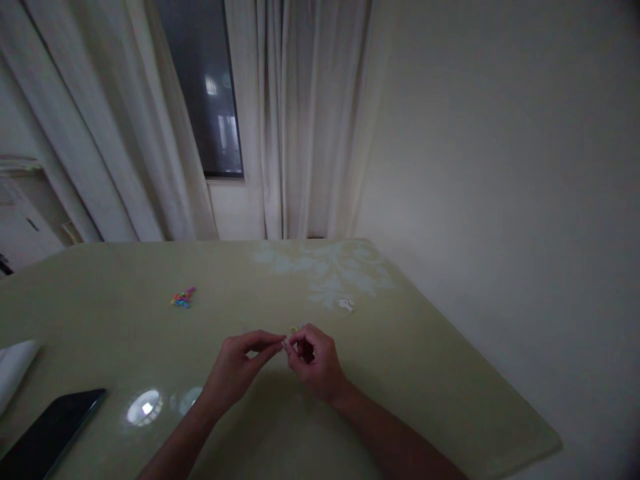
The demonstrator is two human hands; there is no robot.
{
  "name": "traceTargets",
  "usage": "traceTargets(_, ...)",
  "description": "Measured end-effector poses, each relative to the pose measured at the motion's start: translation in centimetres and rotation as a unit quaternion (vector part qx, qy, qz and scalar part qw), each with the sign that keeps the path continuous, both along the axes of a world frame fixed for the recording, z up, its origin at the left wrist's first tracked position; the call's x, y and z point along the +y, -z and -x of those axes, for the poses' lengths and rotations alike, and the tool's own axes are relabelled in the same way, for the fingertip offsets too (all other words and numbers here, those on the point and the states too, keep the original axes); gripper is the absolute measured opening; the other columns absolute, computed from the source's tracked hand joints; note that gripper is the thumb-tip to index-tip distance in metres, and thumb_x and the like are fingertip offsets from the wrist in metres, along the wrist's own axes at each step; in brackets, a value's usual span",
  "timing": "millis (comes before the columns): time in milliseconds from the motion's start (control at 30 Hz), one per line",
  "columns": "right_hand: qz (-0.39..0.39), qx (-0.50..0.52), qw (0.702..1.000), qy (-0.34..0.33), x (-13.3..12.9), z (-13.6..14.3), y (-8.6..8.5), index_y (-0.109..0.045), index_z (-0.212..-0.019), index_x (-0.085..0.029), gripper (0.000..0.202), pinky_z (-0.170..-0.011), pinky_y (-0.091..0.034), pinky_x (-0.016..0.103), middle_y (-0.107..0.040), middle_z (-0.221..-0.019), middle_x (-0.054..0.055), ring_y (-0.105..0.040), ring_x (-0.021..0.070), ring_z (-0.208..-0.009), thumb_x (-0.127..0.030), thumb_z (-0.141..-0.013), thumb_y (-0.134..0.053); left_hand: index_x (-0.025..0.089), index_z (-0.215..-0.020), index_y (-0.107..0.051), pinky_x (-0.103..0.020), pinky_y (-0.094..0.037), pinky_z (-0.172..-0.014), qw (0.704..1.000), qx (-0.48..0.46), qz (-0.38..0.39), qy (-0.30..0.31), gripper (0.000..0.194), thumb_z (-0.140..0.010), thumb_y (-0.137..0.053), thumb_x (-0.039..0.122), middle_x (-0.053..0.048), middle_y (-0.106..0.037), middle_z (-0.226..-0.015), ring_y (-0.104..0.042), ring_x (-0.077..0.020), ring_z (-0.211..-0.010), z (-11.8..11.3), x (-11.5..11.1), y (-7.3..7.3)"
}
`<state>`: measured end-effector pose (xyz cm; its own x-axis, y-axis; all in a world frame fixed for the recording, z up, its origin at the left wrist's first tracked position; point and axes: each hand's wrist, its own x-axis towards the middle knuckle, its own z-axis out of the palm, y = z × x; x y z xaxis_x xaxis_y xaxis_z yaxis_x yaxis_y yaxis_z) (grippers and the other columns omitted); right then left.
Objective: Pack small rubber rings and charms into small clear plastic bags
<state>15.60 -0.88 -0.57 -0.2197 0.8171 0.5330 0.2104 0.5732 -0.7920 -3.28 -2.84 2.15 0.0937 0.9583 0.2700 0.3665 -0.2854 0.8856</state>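
Observation:
My left hand and my right hand meet over the middle of the table, fingertips almost touching. Both are closed in a pinch around a tiny pale piece, too small to name. Just behind the right fingers a small yellow bit shows, partly hidden by them. A small white object lies on the table beyond my right hand. Farther left sits a little heap of small colourful pieces in pink, orange, green and blue, apart from both hands.
The pale green table has a white floral pattern at its far end. A black tablet-like slab and a white object lie at the left. Curtains and a window stand behind; a wall runs along the right.

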Motion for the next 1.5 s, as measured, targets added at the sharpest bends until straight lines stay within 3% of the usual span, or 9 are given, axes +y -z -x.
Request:
traceTargets(333,0.146,0.113,0.980,-0.072,0.3,0.4,0.2,-0.068,-0.079,-0.018,0.027,-0.049,-0.038,0.022,-0.054,-0.060,-0.003,-0.046,0.0104,-0.052,-0.043,-0.085,-0.073,0.029,-0.105,-0.084,-0.031,-0.063,-0.081,1.000,-0.007,-0.025,0.004,0.024,-0.086,-0.071,0.036,-0.005,-0.085,-0.098,-0.080,-0.0238,-0.086,-0.1,0.1,0.8)
traceTargets(433,0.154,0.116,0.977,-0.089,0.5,0.3,0.3,-0.068,-0.077,-0.017,0.027,-0.051,-0.038,0.022,-0.056,-0.061,-0.003,-0.046,0.0103,-0.053,-0.043,-0.084,-0.074,0.028,-0.117,-0.080,-0.031,-0.062,-0.080,0.999,-0.011,-0.033,0.028,0.031,-0.090,-0.066,0.033,-0.006,-0.085,-0.100,-0.080,-0.0221,-0.086,-0.3,0.0,1.0)
traceTargets(600,0.168,0.106,0.977,-0.080,0.8,0.2,0.5,-0.075,-0.081,-0.016,0.027,-0.053,-0.041,0.023,-0.063,-0.065,0.000,-0.052,0.0116,-0.057,-0.043,-0.083,-0.077,0.026,-0.111,-0.082,-0.027,-0.062,-0.071,0.997,0.025,-0.064,0.034,0.027,-0.094,-0.061,0.030,-0.005,-0.084,-0.087,-0.078,-0.0190,-0.074,-0.3,0.0,1.1)
traceTargets(767,0.155,0.106,0.981,-0.050,0.8,0.4,0.8,-0.078,-0.081,-0.016,0.026,-0.055,-0.042,0.024,-0.063,-0.065,0.000,-0.053,0.0120,-0.058,-0.042,-0.080,-0.082,0.027,-0.111,-0.081,-0.028,-0.062,-0.086,0.990,0.080,-0.112,-0.001,0.026,-0.093,-0.061,0.024,-0.005,-0.084,-0.105,-0.080,-0.0210,-0.093,-0.5,-0.1,1.9)
traceTargets(933,0.142,0.080,0.986,-0.032,0.7,0.3,0.8,-0.076,-0.079,-0.016,0.023,-0.054,-0.038,0.023,-0.058,-0.064,-0.002,-0.048,0.0109,-0.057,-0.038,-0.082,-0.078,0.026,-0.112,-0.080,-0.029,-0.063,-0.087,0.986,0.088,-0.141,-0.004,0.028,-0.094,-0.058,0.022,-0.005,-0.084,-0.107,-0.080,-0.0201,-0.093,-1.1,-0.1,2.6)
traceTargets(1067,0.139,0.063,0.988,-0.037,0.8,0.2,0.8,-0.073,-0.078,-0.016,0.023,-0.052,-0.035,0.023,-0.054,-0.061,-0.003,-0.044,0.0104,-0.055,-0.038,-0.081,-0.076,0.026,-0.112,-0.079,-0.030,-0.062,-0.088,0.993,0.076,-0.087,0.030,0.027,-0.096,-0.058,0.030,-0.005,-0.084,-0.108,-0.079,-0.0203,-0.095,0.0,0.4,1.7)
traceTargets(1200,0.139,0.053,0.988,-0.030,0.8,0.2,0.8,-0.073,-0.076,-0.016,0.025,-0.052,-0.035,0.023,-0.053,-0.060,-0.003,-0.043,0.0103,-0.055,-0.039,-0.082,-0.077,0.022,-0.108,-0.078,-0.032,-0.062,-0.079,0.991,0.120,-0.021,-0.061,0.032,-0.093,-0.055,0.039,-0.008,-0.083,-0.106,-0.078,-0.0235,-0.092,3.4,1.5,0.8)
traceTargets(1333,0.138,0.054,0.989,-0.026,0.8,0.2,0.8,-0.073,-0.075,-0.015,0.026,-0.053,-0.035,0.023,-0.053,-0.061,-0.003,-0.043,0.0102,-0.055,-0.041,-0.082,-0.077,0.021,-0.097,-0.080,-0.037,-0.055,-0.083,0.949,0.298,0.066,-0.085,0.026,-0.087,-0.057,0.030,-0.009,-0.082,-0.098,-0.075,-0.0264,-0.089,6.1,1.9,1.0)
traceTargets(1500,0.137,0.050,0.989,-0.022,0.9,0.1,0.8,-0.074,-0.075,-0.015,0.028,-0.053,-0.035,0.023,-0.053,-0.061,-0.003,-0.043,0.0103,-0.055,-0.041,-0.083,-0.078,0.022,-0.092,-0.077,-0.033,-0.050,-0.080,0.909,0.395,0.124,-0.047,0.020,-0.087,-0.058,0.021,-0.009,-0.078,-0.099,-0.072,-0.0264,-0.097,5.3,1.4,1.6)
